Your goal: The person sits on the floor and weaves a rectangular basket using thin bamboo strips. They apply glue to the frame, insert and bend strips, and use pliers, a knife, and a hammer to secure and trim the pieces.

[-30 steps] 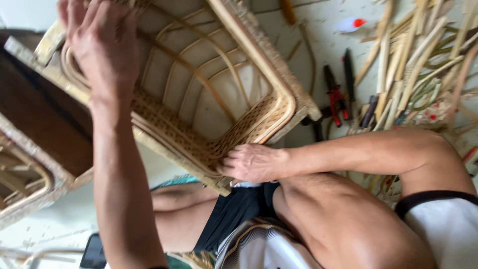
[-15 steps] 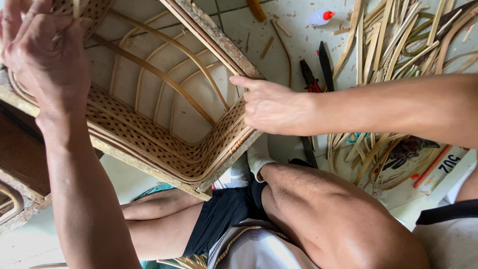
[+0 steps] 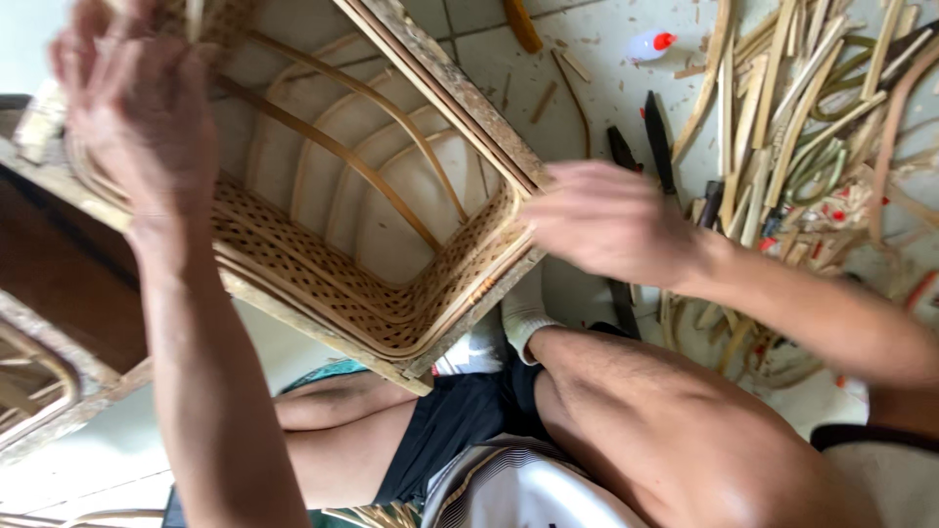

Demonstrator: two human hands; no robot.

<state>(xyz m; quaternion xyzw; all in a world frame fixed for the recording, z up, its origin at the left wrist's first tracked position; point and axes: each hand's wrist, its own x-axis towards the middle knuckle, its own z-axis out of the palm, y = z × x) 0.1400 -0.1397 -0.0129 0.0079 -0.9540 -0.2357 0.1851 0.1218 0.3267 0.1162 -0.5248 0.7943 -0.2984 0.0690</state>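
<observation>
Over the littered floor [image 3: 597,88], my left hand [image 3: 137,127] grips the rattan frame [image 3: 391,235] steady while my right hand [image 3: 611,220], fingers loosely spread and grasping nothing, rests beside its corner.

There is a single view, taken from the person's head and facing steeply down, so close that the woven rattan frame [image 3: 381,244] fills the upper left and middle of the picture. Below the frame the wearer's own bent legs and dark shorts [image 3: 460,420] crowd the bottom edge, which places the camera directly above the lap. To the right of the frame the view reaches a tiled floor [image 3: 606,78] strewn with cane strips [image 3: 782,127].
</observation>
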